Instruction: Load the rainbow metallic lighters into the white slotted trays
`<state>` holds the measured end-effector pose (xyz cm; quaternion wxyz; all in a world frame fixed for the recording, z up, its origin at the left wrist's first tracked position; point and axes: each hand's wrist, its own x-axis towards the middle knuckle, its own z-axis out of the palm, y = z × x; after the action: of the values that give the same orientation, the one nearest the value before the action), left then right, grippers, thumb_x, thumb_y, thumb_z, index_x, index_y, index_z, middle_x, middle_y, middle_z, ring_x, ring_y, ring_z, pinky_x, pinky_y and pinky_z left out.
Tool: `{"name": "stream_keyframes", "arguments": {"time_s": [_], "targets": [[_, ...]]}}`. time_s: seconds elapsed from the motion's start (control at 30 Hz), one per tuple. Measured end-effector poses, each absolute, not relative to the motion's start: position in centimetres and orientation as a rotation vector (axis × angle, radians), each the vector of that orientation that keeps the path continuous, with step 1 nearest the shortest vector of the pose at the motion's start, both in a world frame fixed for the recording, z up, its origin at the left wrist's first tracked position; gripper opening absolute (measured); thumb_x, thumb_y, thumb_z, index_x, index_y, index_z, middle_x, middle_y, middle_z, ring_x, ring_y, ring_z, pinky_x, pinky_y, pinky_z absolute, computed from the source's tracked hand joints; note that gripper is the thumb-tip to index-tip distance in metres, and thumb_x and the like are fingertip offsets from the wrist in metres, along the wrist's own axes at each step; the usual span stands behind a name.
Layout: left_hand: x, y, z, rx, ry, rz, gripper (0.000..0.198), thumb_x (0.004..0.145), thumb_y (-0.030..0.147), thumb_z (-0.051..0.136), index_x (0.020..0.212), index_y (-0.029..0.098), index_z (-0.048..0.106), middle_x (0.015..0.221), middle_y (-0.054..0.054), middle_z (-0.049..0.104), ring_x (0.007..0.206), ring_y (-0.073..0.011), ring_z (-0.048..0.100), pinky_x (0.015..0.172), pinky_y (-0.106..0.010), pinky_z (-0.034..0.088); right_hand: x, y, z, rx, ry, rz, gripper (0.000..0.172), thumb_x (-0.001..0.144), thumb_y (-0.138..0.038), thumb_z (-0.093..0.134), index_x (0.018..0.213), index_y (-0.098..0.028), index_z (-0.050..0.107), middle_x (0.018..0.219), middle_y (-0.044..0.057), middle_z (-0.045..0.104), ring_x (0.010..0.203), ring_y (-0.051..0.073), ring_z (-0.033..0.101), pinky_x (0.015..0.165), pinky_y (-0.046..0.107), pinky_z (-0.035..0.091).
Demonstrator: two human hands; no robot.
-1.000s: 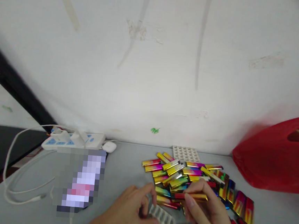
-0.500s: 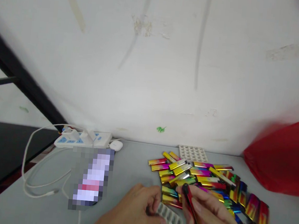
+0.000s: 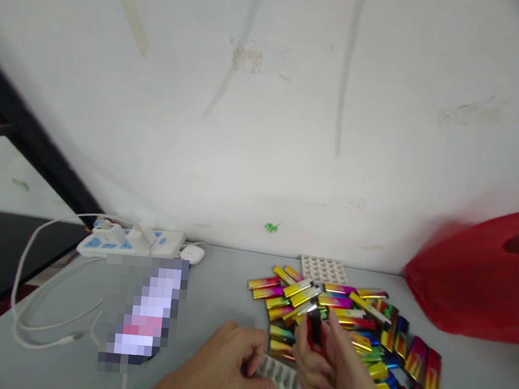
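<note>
Held: your right hand [image 3: 334, 376] pinches a slim dark-red case [image 3: 313, 329] upright, lower centre, over the glossy pile [image 3: 357, 324] | Handling: likely light, stiff, slick; grip the narrow edges | Left hand [image 3: 221, 367]: fingers curled onto the white cell tray [image 3: 282, 381], visible cells empty | Second tray [image 3: 323, 265] by the wall: looks empty | Red bag [image 3: 478, 286], right: contents unclear

Glossy metallic-foil lighters [image 3: 344, 314], matt table [image 3: 218, 294]
</note>
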<state>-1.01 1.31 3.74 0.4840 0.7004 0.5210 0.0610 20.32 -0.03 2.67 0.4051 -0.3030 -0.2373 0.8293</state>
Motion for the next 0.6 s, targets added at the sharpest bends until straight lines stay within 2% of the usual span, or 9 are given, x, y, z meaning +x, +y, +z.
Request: {"name": "stream_keyframes", "arguments": {"time_s": [0.07,0.17,0.3,0.6], "targets": [[-1.0,1.3,3.7,1.718,1.283,0.143,0.040,0.085,0.031,0.085,0.073,0.023,0.047,0.056,0.013,0.056,0.071,-0.0163,0.060,0.102,-0.033,0.039,19.5,0.6,3.1,-0.680,-0.568,2.143,0.075,0.081,-0.082,0.083,0.060,-0.022,0.044,0.049,-0.013,0.026,0.041,0.002,0.009,0.036,0.018,0.009],[-1.1,1.3,3.2,1.777,1.318,0.139,0.041,0.084,0.035,0.087,0.074,0.023,0.049,0.062,0.010,0.059,0.077,-0.0186,0.059,0.092,-0.032,0.039,18.2,0.8,3.6,-0.585,-0.536,2.148,0.078,0.084,-0.076,0.084,0.054,-0.024,0.033,0.044,-0.014,0.024,0.038,0.002,0.009,0.034,0.018,0.010],[-1.4,1.4,2.2,1.871,1.320,0.151,0.036,0.085,0.037,0.085,0.076,0.022,0.054,0.068,0.009,0.059,0.076,-0.0177,0.055,0.083,-0.031,0.037,17.1,0.4,3.2,-0.532,-0.546,2.189,0.075,0.084,-0.073,0.082,0.052,-0.026,0.034,0.040,-0.014,0.024,0.033,0.002,0.012,0.033,0.019,0.010],[-1.3,1.4,1.9,1.870,1.300,0.174,0.036,0.086,0.035,0.081,0.073,0.023,0.049,0.060,0.010,0.057,0.072,-0.0161,0.056,0.078,-0.028,0.038,17.2,-0.1,2.0,-0.538,-0.524,2.183,0.069,0.080,-0.072,0.083,0.054,-0.026,0.039,0.039,-0.015,0.026,0.032,0.002,0.011,0.032,0.019,0.009]]}}
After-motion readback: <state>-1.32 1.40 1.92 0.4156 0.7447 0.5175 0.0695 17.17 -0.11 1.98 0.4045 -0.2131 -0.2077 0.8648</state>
